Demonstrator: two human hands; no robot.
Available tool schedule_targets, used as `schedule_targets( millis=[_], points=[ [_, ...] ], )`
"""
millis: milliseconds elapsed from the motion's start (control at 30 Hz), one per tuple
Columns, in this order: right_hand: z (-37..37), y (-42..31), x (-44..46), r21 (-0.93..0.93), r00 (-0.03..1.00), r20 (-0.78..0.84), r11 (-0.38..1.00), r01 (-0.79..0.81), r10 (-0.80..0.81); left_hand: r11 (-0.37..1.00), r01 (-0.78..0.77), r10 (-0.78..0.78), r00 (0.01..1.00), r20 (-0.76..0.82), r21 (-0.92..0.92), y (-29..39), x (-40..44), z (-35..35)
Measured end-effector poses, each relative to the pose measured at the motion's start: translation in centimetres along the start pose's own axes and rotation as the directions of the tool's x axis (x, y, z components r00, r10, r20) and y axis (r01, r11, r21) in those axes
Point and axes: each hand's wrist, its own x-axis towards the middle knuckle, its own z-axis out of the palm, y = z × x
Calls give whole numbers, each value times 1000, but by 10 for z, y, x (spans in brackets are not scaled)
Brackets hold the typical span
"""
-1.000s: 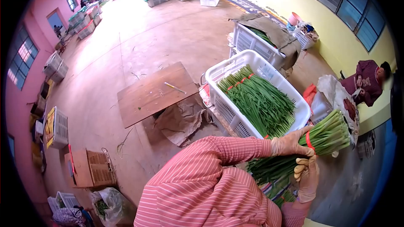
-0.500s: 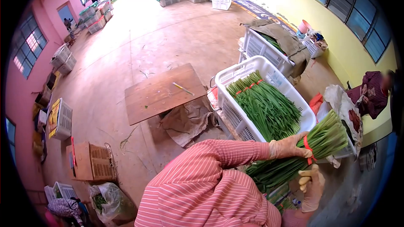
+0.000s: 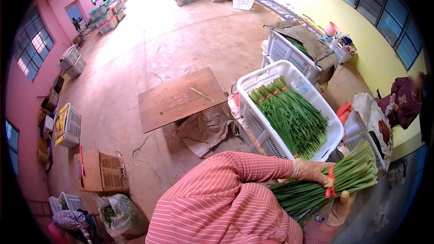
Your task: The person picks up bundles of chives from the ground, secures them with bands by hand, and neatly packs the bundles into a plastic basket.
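A thick bunch of long green leafy stalks (image 3: pixel 355 171), tied with a red band (image 3: pixel 331 183), lies tilted across the lower right. My gloved left hand (image 3: pixel 314 172) is closed over its top side beside the band. Against the underside presses my gloved right hand (image 3: pixel 340 208); one fingertip shows, and its other fingers are partly hidden behind the stalks. Just above is a white plastic crate (image 3: pixel 333 124) holding more red-banded green bunches (image 3: pixel 291 113). Pink striped sleeves cover both my arms.
A low wooden table (image 3: pixel 176 99) with a yellow-handled knife (image 3: pixel 201 94) stands left of the crate. Behind the crate is another crate (image 3: pixel 289 52) under brown cloth. A person in dark red (image 3: pixel 404 99) is at the right edge. A cardboard box (image 3: pixel 95 171) sits lower left.
The bunch has swung slightly down and right, away from the crate. My right hand has moved up against its underside, its curled fingers now mostly out of sight. The view has shifted slightly.
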Motion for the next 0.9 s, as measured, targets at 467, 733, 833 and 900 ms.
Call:
schedule_targets(
  millis=[467, 733, 833, 900],
  points=[
    [33, -33, 22, -539, 934, 89, 771, 338, -347, 867, 483, -496, 810, -312, -124, 38, -4, -71],
    [91, -62, 32, -631, 631, 775, 38, 774, 17, 854, 123, -204, 973, -108, -505, 39, 11, -29],
    [81, -44, 25, -613, 624, 779, -138, 778, 57, 827, 68, -163, 979, -123, -558, 17, 19, -54],
    [74, -33, 21, -623, 640, 766, -171, 763, 62, 783, 61, -188, 972, -142, -619, 12, 15, -64]
  ],
)
